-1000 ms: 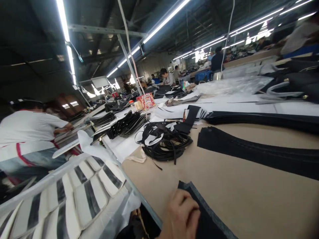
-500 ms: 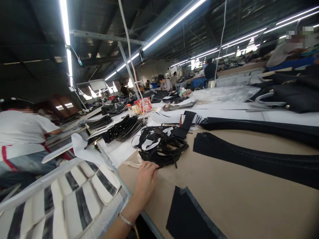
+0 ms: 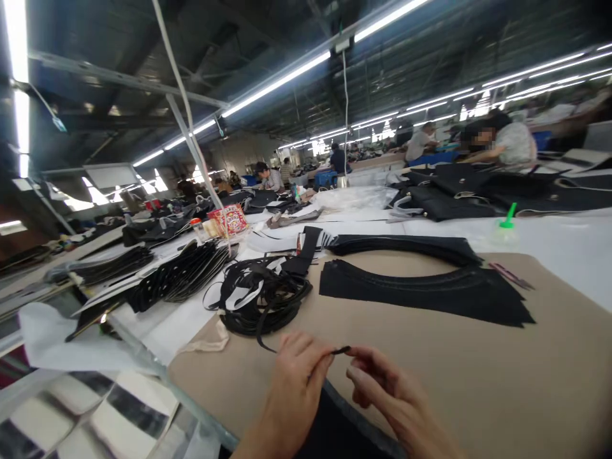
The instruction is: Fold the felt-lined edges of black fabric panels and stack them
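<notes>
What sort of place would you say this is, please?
Probably a factory workshop, perhaps for sewn goods, judging by the coiled narrow black strips, the flat curved black panels and the long white tube lights overhead.

Single head-worn camera, facing forward and slightly down, wide view along worktop (image 3: 454,357); fingers (image 3: 299,344) close to lens, low centre; roof (image 3: 119,32) and ceiling lights (image 3: 278,83) farther off, up top.

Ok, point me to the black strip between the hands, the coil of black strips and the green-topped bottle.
Black strip (image 3: 341,350): head view, the short exposed piece.
Coil (image 3: 276,308): head view, strands near its middle.
Green-topped bottle (image 3: 507,224): head view, green cap.
</notes>
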Available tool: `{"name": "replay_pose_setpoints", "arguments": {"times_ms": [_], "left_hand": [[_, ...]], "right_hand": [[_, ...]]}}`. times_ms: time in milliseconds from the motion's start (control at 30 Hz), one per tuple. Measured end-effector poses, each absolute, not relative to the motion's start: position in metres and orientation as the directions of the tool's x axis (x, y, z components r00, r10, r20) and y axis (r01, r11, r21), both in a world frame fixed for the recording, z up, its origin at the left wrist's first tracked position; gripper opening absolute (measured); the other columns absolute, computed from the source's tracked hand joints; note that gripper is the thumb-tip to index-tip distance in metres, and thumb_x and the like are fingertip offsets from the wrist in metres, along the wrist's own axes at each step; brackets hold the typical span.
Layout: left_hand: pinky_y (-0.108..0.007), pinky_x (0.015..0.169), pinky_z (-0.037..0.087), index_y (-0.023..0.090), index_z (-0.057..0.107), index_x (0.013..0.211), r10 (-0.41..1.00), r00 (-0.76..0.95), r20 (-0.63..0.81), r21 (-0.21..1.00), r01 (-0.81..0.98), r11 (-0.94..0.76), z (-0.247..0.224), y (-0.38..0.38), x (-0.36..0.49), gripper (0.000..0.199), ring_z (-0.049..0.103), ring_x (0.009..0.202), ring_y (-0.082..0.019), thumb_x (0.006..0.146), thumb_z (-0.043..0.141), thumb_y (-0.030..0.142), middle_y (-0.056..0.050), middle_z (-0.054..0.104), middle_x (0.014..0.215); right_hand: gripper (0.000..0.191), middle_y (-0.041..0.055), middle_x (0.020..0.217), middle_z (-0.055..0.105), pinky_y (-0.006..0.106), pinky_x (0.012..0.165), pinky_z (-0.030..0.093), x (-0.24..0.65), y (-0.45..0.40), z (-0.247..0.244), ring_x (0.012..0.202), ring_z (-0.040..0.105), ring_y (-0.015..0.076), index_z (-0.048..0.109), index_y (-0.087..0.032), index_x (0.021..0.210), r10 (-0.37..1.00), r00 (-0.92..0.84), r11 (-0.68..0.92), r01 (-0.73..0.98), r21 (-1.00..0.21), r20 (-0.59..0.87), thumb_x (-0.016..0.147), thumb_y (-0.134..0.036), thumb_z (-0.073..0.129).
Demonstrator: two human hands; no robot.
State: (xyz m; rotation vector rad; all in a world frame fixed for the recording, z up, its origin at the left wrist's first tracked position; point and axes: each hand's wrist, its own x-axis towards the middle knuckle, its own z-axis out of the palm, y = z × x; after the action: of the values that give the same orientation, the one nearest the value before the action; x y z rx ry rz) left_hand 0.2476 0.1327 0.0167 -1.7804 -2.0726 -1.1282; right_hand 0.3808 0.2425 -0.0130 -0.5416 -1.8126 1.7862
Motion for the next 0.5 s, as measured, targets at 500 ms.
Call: {"name": "replay_pose_setpoints", "arguments": {"times_ms": [500], "left_hand": [[-0.019,0.051,0.046,0.026,0.074,0.091,0.913,-0.302,0.275,0.592,0.801,0.087,0.066,0.096,0.219,0.025,0.057,0.053,-0.012,0.085,0.059,0.045,0.003,0.066,0.064]], "right_hand": [[0.012,0.0051,0.11,0.065,0.039,0.085,0.052,0.521,0.301,0.032,0.109,0.058,0.024,0.065,-0.03,0.09,0.934,-0.329,0.026,-0.327,-0.945,0.14,0.088,-0.04,0.06]]}}
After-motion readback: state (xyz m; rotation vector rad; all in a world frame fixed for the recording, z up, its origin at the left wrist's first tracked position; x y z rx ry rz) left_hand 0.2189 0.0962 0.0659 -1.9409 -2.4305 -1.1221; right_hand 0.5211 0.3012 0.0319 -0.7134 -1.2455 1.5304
